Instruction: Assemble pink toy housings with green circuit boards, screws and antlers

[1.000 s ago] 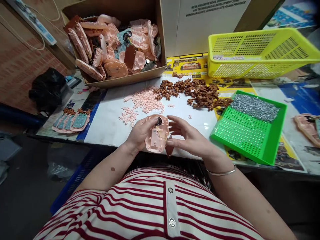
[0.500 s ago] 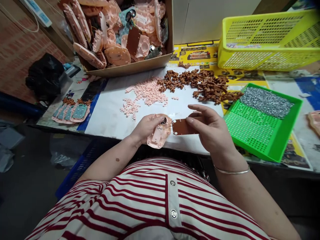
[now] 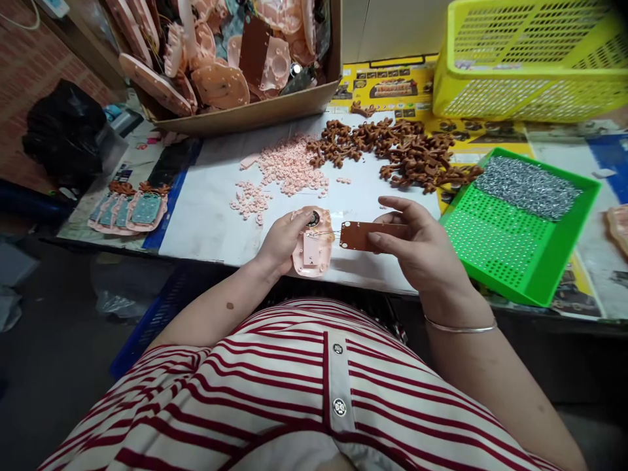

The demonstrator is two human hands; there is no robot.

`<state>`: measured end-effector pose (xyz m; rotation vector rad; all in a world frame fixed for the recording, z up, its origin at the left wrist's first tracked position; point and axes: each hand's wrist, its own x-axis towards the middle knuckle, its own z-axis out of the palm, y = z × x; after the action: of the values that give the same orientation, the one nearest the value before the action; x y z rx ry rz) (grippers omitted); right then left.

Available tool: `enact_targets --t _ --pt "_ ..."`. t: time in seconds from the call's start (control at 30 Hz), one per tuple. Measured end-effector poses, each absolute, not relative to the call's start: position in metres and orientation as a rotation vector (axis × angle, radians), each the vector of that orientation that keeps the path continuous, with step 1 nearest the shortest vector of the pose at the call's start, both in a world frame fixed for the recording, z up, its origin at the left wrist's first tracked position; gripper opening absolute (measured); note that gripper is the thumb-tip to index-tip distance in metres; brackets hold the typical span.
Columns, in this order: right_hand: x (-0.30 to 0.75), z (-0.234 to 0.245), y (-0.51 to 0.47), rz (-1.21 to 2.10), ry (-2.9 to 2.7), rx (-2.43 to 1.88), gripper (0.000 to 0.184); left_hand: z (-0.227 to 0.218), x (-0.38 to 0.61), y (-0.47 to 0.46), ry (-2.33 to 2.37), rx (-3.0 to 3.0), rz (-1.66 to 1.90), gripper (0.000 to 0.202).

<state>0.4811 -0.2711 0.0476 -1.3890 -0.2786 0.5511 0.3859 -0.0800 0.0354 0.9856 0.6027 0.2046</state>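
In the head view my left hand (image 3: 282,243) is closed on a pink plastic shell (image 3: 321,258), its thumb by a round dark speaker (image 3: 314,218) in the shell's upper part. A pale rectangular block (image 3: 310,248) sits inside the shell. Thin wires (image 3: 328,234) run from the shell to a brown circuit board (image 3: 356,237). My right hand (image 3: 417,245) pinches that board between thumb and fingers, just right of the shell and apart from it. Both parts are above the table's front edge.
Small pink pieces (image 3: 292,167) and brown branching plastic pieces (image 3: 407,152) lie behind my hands. A green tray (image 3: 510,255) with screws stands right, a yellow basket (image 3: 530,98) behind it. A cardboard box (image 3: 255,119) of shells is at the back; assembled shells (image 3: 147,212) lie left.
The pink shell has turned more upright and faces me more. The brown board stays in my right hand, slightly farther from the shell. The whole view has shifted a little.
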Motion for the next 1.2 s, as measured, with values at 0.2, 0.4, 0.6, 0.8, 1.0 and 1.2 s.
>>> enact_targets --t 0.2,0.4,0.6,0.8,1.0,1.2 --pt "0.481 0.042 -0.271 0.544 -0.256 -1.377 0.052 0.041 0.385 -0.081 0.553 0.864 0.047 0.034" --pt "0.481 0.049 -0.266 0.521 -0.206 -1.352 0.052 0.045 0.381 -0.083 0.486 0.954 -0.106 0.037" --pt "0.481 0.051 -0.260 0.482 -0.233 -1.406 0.044 0.042 0.378 -0.087 0.446 1.028 -0.170 0.045" --pt "0.480 0.056 -0.254 0.452 -0.268 -1.401 0.046 0.037 0.379 -0.087 0.450 0.981 -0.158 0.045" --pt "0.478 0.056 -0.246 0.444 -0.328 -1.413 0.046 0.030 0.377 -0.085 0.325 0.957 -0.228 0.073" --pt "0.480 0.052 -0.241 0.413 -0.366 -1.455 0.043 0.039 0.375 -0.087 0.275 0.979 -0.266 0.060"
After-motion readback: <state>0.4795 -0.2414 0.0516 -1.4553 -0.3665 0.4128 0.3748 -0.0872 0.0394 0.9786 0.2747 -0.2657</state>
